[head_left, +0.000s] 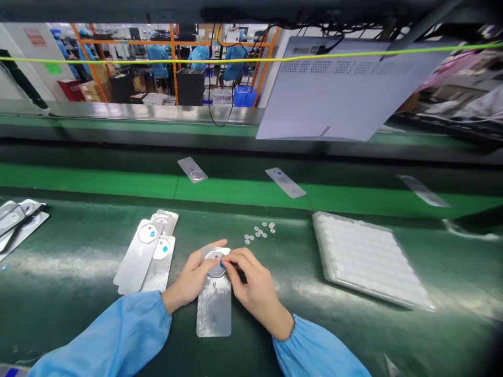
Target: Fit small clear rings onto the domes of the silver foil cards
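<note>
A flat silver panel (214, 314) with dark printed characters lies upright before me on the green work surface. Near its far end is a rounded grey part with a small blue tab (222, 264) at its right side. My left hand (192, 275) grips the panel's far left edge, its thumb lying over the rounded part. The thumb and fingertips of my right hand (251, 277) are pinched together at the blue tab, partly hiding it. Several small clear discs (258, 232) lie just beyond my right hand.
A stack of similar panels (137, 256) with blue tabs lies to the left, and more panels (23, 222) at the far left. A white tray (369, 259) sits on the right. Beyond, spaced panels (285, 182) rest on a green belt (236, 196); people work in the background.
</note>
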`<state>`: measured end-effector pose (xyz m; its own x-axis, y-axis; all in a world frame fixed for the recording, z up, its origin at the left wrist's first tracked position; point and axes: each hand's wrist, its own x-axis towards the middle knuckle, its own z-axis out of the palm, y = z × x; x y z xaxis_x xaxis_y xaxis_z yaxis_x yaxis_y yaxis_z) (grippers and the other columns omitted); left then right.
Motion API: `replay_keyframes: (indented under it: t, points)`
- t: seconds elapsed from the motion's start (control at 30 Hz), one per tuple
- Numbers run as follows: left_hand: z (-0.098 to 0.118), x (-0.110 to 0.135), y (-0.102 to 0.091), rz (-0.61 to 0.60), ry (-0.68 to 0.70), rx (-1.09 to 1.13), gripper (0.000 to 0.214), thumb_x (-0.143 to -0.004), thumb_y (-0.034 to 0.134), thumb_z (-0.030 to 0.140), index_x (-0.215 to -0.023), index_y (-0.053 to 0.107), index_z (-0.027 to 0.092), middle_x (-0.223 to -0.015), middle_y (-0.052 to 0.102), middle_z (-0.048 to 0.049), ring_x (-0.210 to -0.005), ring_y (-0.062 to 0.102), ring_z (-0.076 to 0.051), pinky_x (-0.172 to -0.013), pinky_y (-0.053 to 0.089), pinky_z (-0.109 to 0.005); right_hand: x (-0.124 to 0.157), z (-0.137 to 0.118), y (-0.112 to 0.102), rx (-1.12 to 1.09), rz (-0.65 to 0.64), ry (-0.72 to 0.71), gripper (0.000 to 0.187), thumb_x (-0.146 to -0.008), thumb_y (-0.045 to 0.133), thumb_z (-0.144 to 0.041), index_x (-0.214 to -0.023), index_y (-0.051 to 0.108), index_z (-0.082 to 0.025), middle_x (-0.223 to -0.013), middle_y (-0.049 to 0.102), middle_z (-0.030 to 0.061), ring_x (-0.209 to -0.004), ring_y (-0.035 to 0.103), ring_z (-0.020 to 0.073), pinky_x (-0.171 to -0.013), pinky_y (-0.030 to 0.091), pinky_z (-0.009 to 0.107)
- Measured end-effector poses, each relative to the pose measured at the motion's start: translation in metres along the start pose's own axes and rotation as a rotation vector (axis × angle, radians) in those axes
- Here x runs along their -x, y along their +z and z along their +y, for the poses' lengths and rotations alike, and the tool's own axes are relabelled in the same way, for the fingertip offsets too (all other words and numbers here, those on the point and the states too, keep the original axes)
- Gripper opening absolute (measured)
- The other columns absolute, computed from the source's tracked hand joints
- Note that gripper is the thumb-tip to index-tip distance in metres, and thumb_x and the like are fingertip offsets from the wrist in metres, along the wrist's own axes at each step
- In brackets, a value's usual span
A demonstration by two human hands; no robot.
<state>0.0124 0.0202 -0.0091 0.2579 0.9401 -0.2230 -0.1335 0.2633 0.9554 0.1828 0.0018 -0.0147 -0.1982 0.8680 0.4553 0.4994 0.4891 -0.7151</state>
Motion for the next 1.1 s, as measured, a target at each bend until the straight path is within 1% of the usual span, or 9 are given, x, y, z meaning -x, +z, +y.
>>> replay_keyframes:
  t: [0.1,0.2,0.27,0.4,0.53,0.67,0.87,1.0,1.1]
  points:
    - [-0.002,-0.001,0.000,0.014,-0.030,0.037,0.047,-0.085,0.066,0.026,-0.131,0.068,0.021,-0.136,0.067,-0.0077,-0.129,0.056,-0.031,-0.110,0.040,-0.040,-0.003,-0.003,0.001,-0.132,0.020,0.099,0.017,-0.102,0.051,-0.026,-0.092,0.064,-0.022,-0.089,0.064,0.0059,-0.073,0.061,0.0174,-0.062,0.050,0.028]
    - [-0.003,-0.002,-0.001,0.022,-0.033,0.053,0.048,-0.085,0.066,0.025,-0.132,0.068,0.021,-0.136,0.067,-0.0075,-0.128,0.057,-0.031,-0.110,0.039,-0.040,-0.005,-0.003,0.002,-0.215,0.047,0.169,0.019,-0.102,0.053,-0.029,-0.089,0.065,-0.021,-0.087,0.064,0.0059,-0.072,0.061,0.0177,-0.058,0.049,0.028]
    - [-0.002,-0.002,0.000,0.033,-0.018,0.043,0.047,-0.084,0.066,0.024,-0.131,0.068,0.022,-0.138,0.065,-0.0067,-0.130,0.056,-0.031,-0.111,0.038,-0.040,-0.005,0.000,0.002,-0.194,0.058,0.140,0.017,-0.101,0.055,-0.029,-0.094,0.068,-0.021,-0.090,0.066,0.0068,-0.074,0.063,0.0184,-0.059,0.051,0.028]
    - [0.001,-0.001,0.000,0.040,0.009,-0.007,0.045,-0.085,0.066,0.025,-0.130,0.069,0.022,-0.142,0.063,-0.0063,-0.134,0.053,-0.030,-0.115,0.036,-0.039,-0.002,0.005,-0.001,-0.042,0.046,0.000,0.019,-0.101,0.056,-0.026,-0.110,0.073,-0.024,-0.097,0.070,0.0072,-0.083,0.068,0.0196,-0.072,0.056,0.031]
    - [0.004,0.000,0.001,0.013,0.068,-0.085,0.044,-0.088,0.066,0.028,-0.131,0.068,0.024,-0.142,0.063,-0.0054,-0.135,0.053,-0.029,-0.116,0.037,-0.039,0.001,0.005,-0.003,0.116,0.028,-0.083,0.021,-0.103,0.054,-0.023,-0.109,0.073,-0.025,-0.097,0.073,0.0058,-0.083,0.070,0.0189,-0.074,0.056,0.030]
    - [0.005,0.001,0.002,0.014,0.052,-0.104,0.044,-0.089,0.065,0.029,-0.133,0.067,0.023,-0.143,0.062,-0.0056,-0.134,0.054,-0.029,-0.115,0.038,-0.039,0.000,0.002,-0.002,0.195,0.011,-0.103,0.020,-0.104,0.051,-0.021,-0.105,0.070,-0.024,-0.097,0.073,0.0058,-0.081,0.070,0.0184,-0.069,0.053,0.028]
    - [0.002,-0.001,0.002,0.007,0.040,-0.069,0.048,-0.088,0.065,0.029,-0.135,0.065,0.020,-0.141,0.063,-0.0085,-0.130,0.057,-0.029,-0.112,0.040,-0.039,0.002,0.001,0.001,-0.031,-0.001,0.060,0.019,-0.104,0.049,-0.026,-0.095,0.065,-0.023,-0.091,0.067,0.0053,-0.078,0.065,0.0183,-0.065,0.050,0.027]
    - [-0.001,-0.003,0.001,0.027,0.005,-0.015,0.049,-0.086,0.067,0.027,-0.134,0.065,0.019,-0.137,0.066,-0.0101,-0.128,0.058,-0.031,-0.109,0.042,-0.040,-0.004,-0.002,0.004,-0.239,0.023,0.213,0.025,-0.101,0.053,-0.038,-0.087,0.064,-0.021,-0.085,0.063,0.0055,-0.070,0.060,0.0180,-0.054,0.046,0.026]
    - [-0.001,-0.003,0.001,0.040,-0.029,0.078,0.050,-0.083,0.069,0.024,-0.132,0.066,0.019,-0.133,0.069,-0.0109,-0.125,0.061,-0.032,-0.107,0.044,-0.040,-0.013,-0.007,-0.001,-0.358,0.045,0.327,0.031,-0.096,0.060,-0.048,-0.083,0.065,-0.020,-0.081,0.063,0.0055,-0.070,0.060,0.0188,-0.055,0.047,0.026]
